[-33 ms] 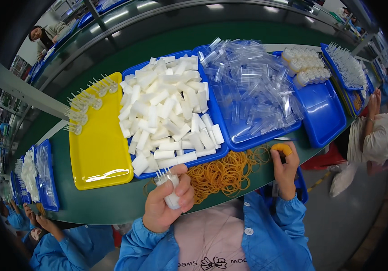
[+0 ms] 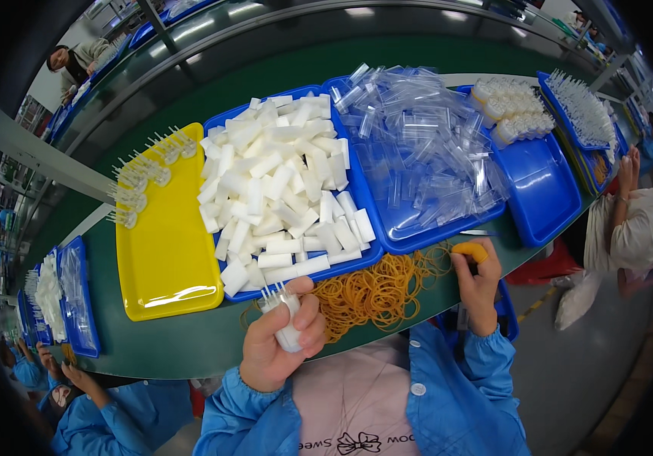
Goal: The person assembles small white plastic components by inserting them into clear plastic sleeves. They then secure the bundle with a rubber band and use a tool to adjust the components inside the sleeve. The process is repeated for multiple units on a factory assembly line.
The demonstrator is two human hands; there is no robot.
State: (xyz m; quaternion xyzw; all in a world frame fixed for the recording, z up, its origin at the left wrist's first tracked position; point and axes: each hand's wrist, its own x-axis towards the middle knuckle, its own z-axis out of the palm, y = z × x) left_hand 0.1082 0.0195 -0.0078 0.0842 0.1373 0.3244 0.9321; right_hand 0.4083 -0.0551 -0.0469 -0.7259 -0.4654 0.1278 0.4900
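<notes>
My left hand [image 2: 277,342] grips a small white block with thin pins sticking up from its top [image 2: 282,315], held just in front of the near edge of the blue tray of white blocks [image 2: 281,182]. My right hand [image 2: 477,281] rests on the green table by the pile of orange rubber bands [image 2: 376,289], its fingers closed on a yellow-handled tool [image 2: 469,249] whose metal tip points left. Both forearms wear blue sleeves.
A yellow tray [image 2: 163,251] with a row of finished pin pieces at its far end lies left. A blue tray of clear plastic sleeves [image 2: 418,152] and another blue tray [image 2: 543,190] lie right. Other people work at both ends of the green table [image 2: 190,342].
</notes>
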